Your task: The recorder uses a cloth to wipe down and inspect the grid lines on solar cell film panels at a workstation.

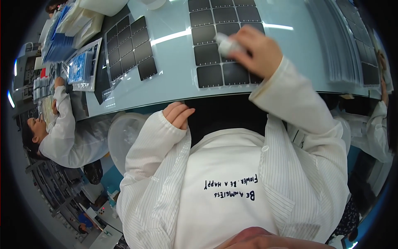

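Note:
My right hand [259,52] is closed around a small white object [227,45] with a narrow tip, blurred, so its kind is unclear. Hand and object are over a sheet of dark rectangular panels [209,76], set in a grid with pale gaps, and cover part of it. At the table's near edge is my left hand [179,114], its fingers curled together with nothing visible in them. Farther left lies a second sheet of dark panels [127,49], with one panel at its near right corner jutting out of line.
The pale glossy table [172,79] has stacked clear sheets [338,50] at right. Blue film packs [81,68] and piled plastic sleeves [78,23] crowd the left. A white round bin [124,137] stands below the edge. Co-workers in white coats [78,141] sit on both sides.

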### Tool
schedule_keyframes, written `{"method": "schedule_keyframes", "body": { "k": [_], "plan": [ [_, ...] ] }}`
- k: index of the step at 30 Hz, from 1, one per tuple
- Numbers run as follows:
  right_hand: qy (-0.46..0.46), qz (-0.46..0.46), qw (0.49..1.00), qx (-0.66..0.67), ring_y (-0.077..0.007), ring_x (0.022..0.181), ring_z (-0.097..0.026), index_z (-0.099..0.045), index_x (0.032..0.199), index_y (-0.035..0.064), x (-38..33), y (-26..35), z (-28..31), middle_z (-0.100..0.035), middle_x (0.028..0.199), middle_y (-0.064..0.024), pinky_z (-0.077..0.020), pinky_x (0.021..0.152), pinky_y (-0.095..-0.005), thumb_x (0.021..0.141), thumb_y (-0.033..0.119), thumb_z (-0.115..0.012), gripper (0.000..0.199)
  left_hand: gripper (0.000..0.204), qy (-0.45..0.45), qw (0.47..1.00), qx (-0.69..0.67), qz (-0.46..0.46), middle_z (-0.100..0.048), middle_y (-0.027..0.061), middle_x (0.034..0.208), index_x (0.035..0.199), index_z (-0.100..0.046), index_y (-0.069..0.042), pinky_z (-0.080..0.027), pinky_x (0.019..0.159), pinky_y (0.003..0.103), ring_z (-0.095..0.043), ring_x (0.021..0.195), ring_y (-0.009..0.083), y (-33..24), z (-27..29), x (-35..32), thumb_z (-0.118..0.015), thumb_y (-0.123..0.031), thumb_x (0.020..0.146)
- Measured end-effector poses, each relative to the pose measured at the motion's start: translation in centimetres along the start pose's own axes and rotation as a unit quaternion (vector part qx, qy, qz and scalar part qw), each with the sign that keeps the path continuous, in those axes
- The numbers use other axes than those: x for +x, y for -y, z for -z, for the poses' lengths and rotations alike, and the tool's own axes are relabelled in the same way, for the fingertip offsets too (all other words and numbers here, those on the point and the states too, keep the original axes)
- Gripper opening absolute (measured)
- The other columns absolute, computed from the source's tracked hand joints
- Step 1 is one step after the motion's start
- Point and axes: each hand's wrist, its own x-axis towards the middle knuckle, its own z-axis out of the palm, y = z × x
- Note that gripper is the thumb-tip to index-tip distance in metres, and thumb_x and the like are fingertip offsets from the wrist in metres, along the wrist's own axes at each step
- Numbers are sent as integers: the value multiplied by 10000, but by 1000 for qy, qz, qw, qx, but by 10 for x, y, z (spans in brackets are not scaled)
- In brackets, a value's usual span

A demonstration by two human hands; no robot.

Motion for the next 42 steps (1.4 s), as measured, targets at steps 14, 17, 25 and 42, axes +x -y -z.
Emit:
{"method": "schedule_keyframes", "body": {
  "k": [14,17,25,42],
  "plan": [
    [1,-106,994,-37,-343,920,-615,-677,847,72,53,4,-17,-646,993,-162,-488,795,-405,811,396,-628,330,507,-170,907,-232,307,-612,99,1177,1355,-429,-78,-509,746,314,-596,1023,224,36,-2,98,-506,12,862],
    [-65,-53,988,-130,-297,843,-632,-660,1021,92,46,-21,-42,-606,966,-95,-513,728,-391,798,340,-691,335,560,-166,906,-242,304,-613,77,1189,1392,-384,-93,-510,727,310,-595,1031,214,40,-5,101,-509,6,856],
    [-40,-48,996,-62,-328,780,-628,-663,934,72,81,-39,-44,-624,884,-124,-501,697,-405,802,366,-664,321,549,-213,885,-298,287,-618,68,1192,1391,-385,-99,-513,789,321,-600,1054,232,44,-10,90,-492,12,864],
    [-72,-126,978,-149,-311,760,-634,-632,936,30,-22,35,-31,-586,915,-125,-512,656,-409,848,297,-639,282,467,-193,882,-322,285,-621,81,1179,1361,-447,-86,-428,959,296,-571,1061,166,42,-15,93,-414,31,911]
  ]
}}
